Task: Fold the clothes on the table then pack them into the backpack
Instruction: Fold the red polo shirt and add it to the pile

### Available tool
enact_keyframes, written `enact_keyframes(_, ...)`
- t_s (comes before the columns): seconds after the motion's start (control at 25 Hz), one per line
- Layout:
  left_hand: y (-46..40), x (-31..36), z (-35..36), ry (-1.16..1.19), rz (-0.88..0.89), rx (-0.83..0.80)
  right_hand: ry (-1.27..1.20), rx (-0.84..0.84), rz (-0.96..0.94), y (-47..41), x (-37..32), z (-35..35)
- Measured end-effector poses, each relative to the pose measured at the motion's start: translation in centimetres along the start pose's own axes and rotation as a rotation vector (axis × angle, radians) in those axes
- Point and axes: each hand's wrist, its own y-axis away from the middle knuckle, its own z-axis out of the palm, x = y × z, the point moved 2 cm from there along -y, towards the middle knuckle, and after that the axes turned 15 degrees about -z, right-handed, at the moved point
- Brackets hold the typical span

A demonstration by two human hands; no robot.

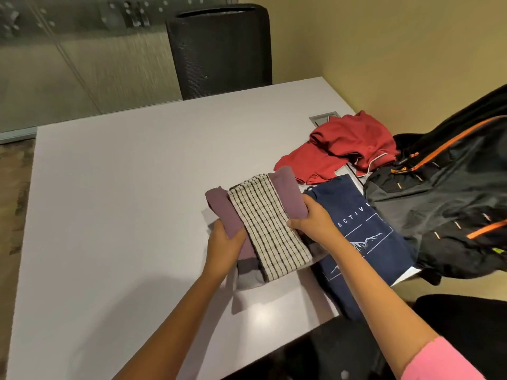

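Both hands, left hand (223, 242) and right hand (315, 218), gripped a folded stack of mauve and checked cloth (263, 223) on the white desk (123, 201). A folded navy printed T-shirt (365, 234) lay beside it; the crumpled red garment (348, 149) awaited folding, and nothing looked packed into the black, orange-zipped backpack (444, 193).

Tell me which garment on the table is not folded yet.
The red garment, lying crumpled beside the backpack. The navy shirt lies flat and folded, and the mauve and checked pile is folded too.
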Motion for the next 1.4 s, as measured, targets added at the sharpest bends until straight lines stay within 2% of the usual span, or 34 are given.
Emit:
enact_keyframes(0.12,0.5,1.8,5.8,0.062,-0.019,-0.136,0.121,-0.023,0.020,0.4,0.5,-7.0)
enact_keyframes(0.28,1.8,2.8,13.1,-0.032,-0.028,-0.241,0.332,-0.058,0.073,1.3,2.5,-14.4)
enact_keyframes(0.48,3.6,-0.4,19.9,-0.117,-0.007,-0.302,0.487,-0.097,0.178,2.9,7.4,-18.7)
enact_keyframes(0.68,1.7,-3.8,20.1,-0.157,-0.058,-0.278,0.505,0.010,0.262,5.0,12.3,-16.8)
enact_keyframes(0.8,-0.6,-2.7,18.7,-0.076,-0.094,-0.163,0.756,0.146,0.223,5.2,12.3,-14.9)
enact_keyframes(0.88,-2.1,-1.5,17.7,-0.041,-0.113,-0.099,0.786,0.221,0.153,5.0,11.7,-12.7)
enact_keyframes(1.04,-4.8,-0.6,15.8,-0.186,-0.091,-0.154,0.791,0.063,0.093,4.0,11.2,-7.2)
enact_keyframes(1.12,-5.8,-0.5,14.9,-0.285,-0.065,-0.177,0.845,0.019,0.121,3.6,11.4,-5.7)
enact_keyframes(1.24,-6.9,-0.4,14.1,-0.359,-0.018,-0.208,0.885,0.072,0.135,3.4,11.8,-4.9)
enact_keyframes(1.4,-8.3,0.3,12.1,-0.453,0.251,-0.114,0.859,0.250,0.162,2.6,11.8,-5.0)
